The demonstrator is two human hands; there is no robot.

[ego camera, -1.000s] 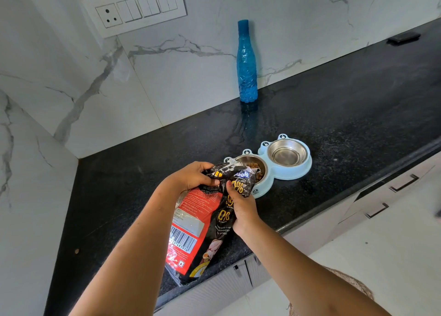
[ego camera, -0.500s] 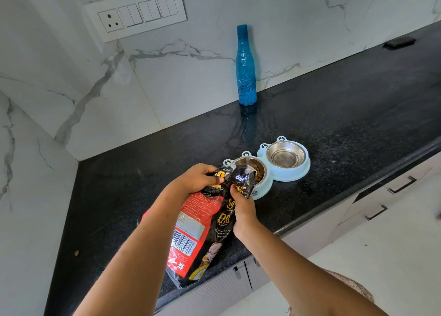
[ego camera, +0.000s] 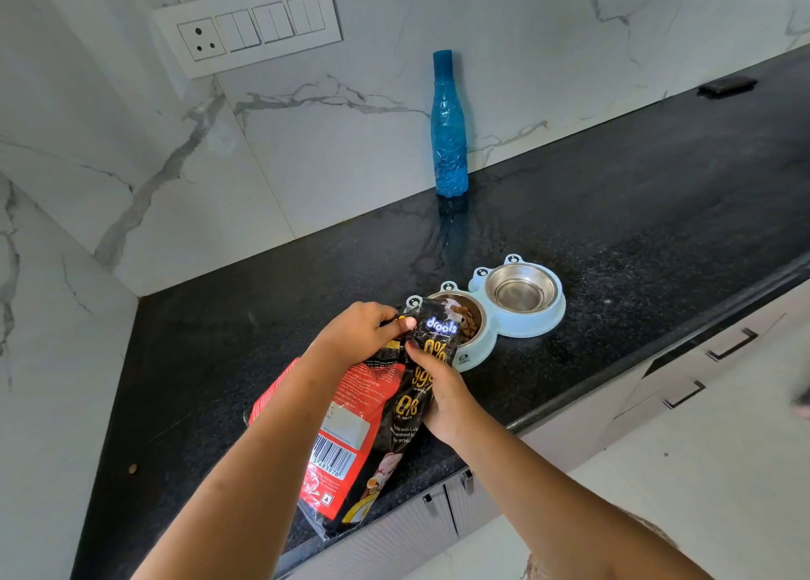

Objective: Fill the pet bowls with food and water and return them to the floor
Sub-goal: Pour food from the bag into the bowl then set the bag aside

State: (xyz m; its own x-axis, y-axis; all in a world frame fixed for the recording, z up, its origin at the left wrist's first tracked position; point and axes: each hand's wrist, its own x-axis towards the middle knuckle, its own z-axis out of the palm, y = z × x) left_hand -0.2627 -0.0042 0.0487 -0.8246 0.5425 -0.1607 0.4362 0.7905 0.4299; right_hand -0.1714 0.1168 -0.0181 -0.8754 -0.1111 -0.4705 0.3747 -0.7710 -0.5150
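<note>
A light-blue double pet bowl stand (ego camera: 548, 318) sits on the black counter (ego camera: 635, 211). Its left steel bowl (ego camera: 469, 318) holds brown kibble; its right steel bowl (ego camera: 521, 292) looks empty. A red and black pet food bag (ego camera: 372, 417) lies tilted toward the left bowl, with its top end over that bowl's rim. My left hand (ego camera: 359, 332) pinches the bag's top edge. My right hand (ego camera: 442, 393) grips the bag's black side just below. A blue water bottle (ego camera: 448, 128) stands capped against the wall behind the bowls.
A marble wall with a switch panel (ego camera: 250, 25) backs the counter. A small dark object (ego camera: 727, 85) lies at the far right of the counter. Drawers with handles (ego camera: 732, 345) run below the counter edge, with a pale floor to the right.
The bag's top has been straightened slightly, and the brand name now shows. Both hands keep their hold on the bag near the left bowl. The bowls and bottle have not moved.
</note>
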